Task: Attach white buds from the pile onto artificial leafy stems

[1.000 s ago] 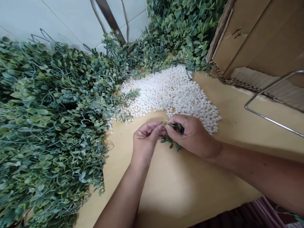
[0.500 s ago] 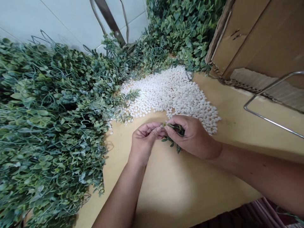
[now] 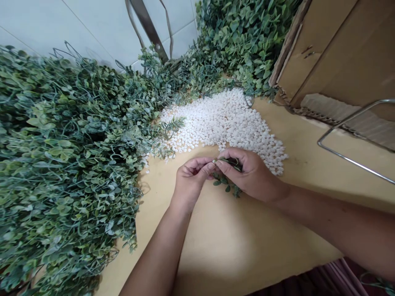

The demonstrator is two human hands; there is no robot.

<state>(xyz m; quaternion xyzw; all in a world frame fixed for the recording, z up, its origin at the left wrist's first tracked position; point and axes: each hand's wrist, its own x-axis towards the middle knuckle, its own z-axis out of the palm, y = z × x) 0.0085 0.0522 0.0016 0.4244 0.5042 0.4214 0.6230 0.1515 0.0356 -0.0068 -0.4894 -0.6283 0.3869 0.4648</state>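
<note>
My right hand is closed around a small green leafy sprig, whose leaves hang below the palm. My left hand is pinched, its thumb and fingertips meeting the right hand's fingertips at the sprig's end. A tiny pale bit shows between the fingertips, too small to make out. Just beyond both hands, many small white plastic pieces lie spread on the tan tabletop.
A large heap of green artificial foliage covers the left side, with more foliage at the back. A cardboard box stands at the back right, beside a bent metal wire. White tiles form the wall.
The view has shifted slightly. The two hands' fingertips have drawn closer together at the sprig's end, and the right hand still grips the sprig.
</note>
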